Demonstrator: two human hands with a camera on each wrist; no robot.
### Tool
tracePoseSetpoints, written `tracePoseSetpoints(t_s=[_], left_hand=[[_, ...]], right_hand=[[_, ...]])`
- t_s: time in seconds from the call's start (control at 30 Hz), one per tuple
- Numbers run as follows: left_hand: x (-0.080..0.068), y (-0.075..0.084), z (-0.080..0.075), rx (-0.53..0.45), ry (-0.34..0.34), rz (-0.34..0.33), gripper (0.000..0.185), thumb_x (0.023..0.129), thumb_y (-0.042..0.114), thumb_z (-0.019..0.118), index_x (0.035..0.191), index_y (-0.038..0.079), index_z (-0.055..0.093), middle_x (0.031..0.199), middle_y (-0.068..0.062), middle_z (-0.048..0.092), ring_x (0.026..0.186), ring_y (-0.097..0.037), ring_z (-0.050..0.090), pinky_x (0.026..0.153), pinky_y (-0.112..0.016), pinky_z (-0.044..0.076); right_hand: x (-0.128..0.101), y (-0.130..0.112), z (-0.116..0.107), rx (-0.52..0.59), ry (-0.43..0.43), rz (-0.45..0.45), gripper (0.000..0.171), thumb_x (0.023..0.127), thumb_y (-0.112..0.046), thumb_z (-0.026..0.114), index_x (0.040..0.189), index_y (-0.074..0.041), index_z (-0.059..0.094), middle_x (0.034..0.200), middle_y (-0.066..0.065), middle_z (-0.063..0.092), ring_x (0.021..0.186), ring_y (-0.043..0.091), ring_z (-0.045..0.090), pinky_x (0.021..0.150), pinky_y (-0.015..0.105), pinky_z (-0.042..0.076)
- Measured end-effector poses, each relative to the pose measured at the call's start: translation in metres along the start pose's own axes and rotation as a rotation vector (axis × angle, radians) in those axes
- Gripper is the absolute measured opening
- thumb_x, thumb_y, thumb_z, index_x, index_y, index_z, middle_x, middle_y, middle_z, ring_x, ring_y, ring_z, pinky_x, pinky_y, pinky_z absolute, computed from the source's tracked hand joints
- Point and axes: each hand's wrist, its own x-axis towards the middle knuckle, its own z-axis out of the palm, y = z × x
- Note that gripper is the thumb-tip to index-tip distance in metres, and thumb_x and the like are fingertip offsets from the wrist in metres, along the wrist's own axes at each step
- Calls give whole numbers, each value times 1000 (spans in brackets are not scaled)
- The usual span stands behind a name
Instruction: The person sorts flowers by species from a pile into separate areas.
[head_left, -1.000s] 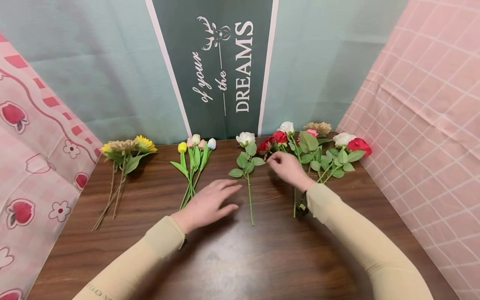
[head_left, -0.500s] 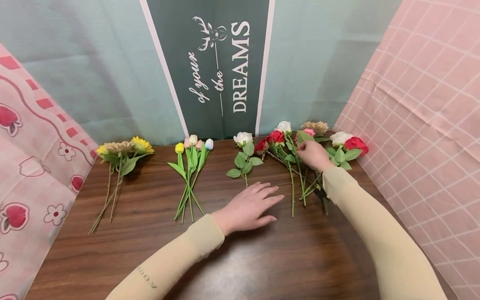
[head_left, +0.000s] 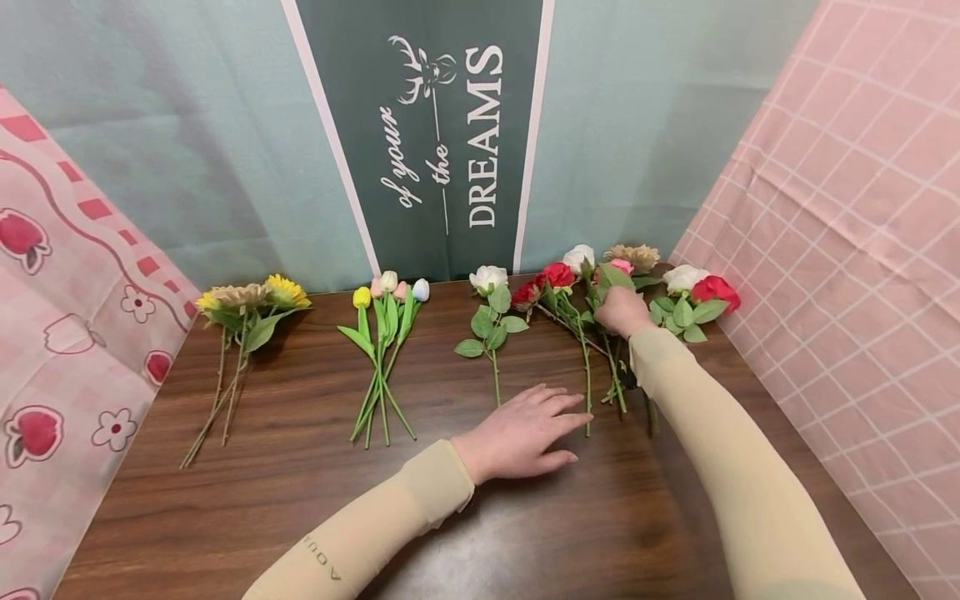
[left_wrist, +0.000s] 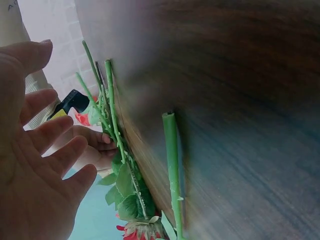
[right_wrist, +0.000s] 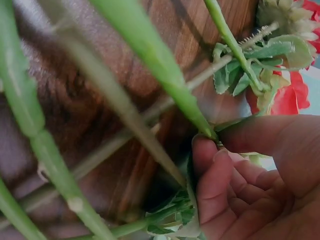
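A pile of red, white and pink roses (head_left: 558, 275) lies at the back right of the brown table (head_left: 300, 500). My right hand (head_left: 619, 311) reaches into this pile, its fingers (right_wrist: 210, 165) curled round a green rose stem (right_wrist: 165, 80). One white rose (head_left: 491, 278) lies apart, just left of the pile. My left hand (head_left: 551, 417) rests flat on the table with straight fingers (left_wrist: 55, 160), between the lower end of the white rose's stem (left_wrist: 171, 165) and the pile's stems (left_wrist: 112, 110). It holds nothing.
A bunch of tulips (head_left: 386, 333) lies at the table's middle and sunflowers (head_left: 247, 298) at the back left. Pink cloth walls (head_left: 840, 250) stand at both sides, and a green banner (head_left: 442, 125) hangs behind.
My left hand slid right, from beside the tulips to the rose stems. My right hand moved from the red rose further right into the pile and took hold of a stem.
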Motion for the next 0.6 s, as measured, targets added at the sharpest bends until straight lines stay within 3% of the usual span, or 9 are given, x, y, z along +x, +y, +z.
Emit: tracePoseSetpoints(t_s=[0.23, 0.33, 0.43, 0.53, 0.6], left_hand=[[-1, -2, 2, -32, 12, 0, 57, 103, 44, 59, 153, 17, 50, 158, -8, 44, 146, -28, 38, 124, -43, 21], [-2, -3, 4, -49, 19, -8, 56, 103, 43, 58, 152, 18, 51, 158, -7, 44, 146, -28, 39, 124, -42, 21], [-5, -5, 5, -64, 32, -30, 55, 103, 44, 58, 151, 18, 52, 158, -6, 45, 146, -28, 39, 123, -42, 23], [-10, -8, 5, -82, 53, -64, 53, 103, 42, 59, 150, 18, 54, 156, -6, 47, 145, -26, 41, 122, -42, 28], [-15, -12, 4, -97, 72, -97, 51, 103, 41, 59, 149, 17, 55, 154, -6, 49, 143, -25, 44, 120, -40, 31]], right_hand=[[-12, 5, -9, 260, -41, 75, 34, 89, -5, 52, 59, -16, 39, 51, -4, 41, 55, 19, 64, 57, 33, 55], [-18, 6, -14, 370, -47, 68, 29, 93, -4, 54, 66, -9, 47, 56, -3, 44, 58, 19, 65, 64, 37, 60], [-24, 6, -20, 448, -32, 61, 13, 97, -6, 58, 89, 4, 62, 75, 6, 59, 63, 16, 66, 70, 40, 62], [-30, 5, -26, 496, -3, 48, 28, 100, -9, 60, 118, 13, 60, 101, 18, 64, 70, 14, 68, 75, 40, 62], [-34, 5, -31, 521, 10, 29, 35, 102, -11, 59, 125, 15, 57, 109, 23, 63, 72, 13, 67, 76, 37, 62]])
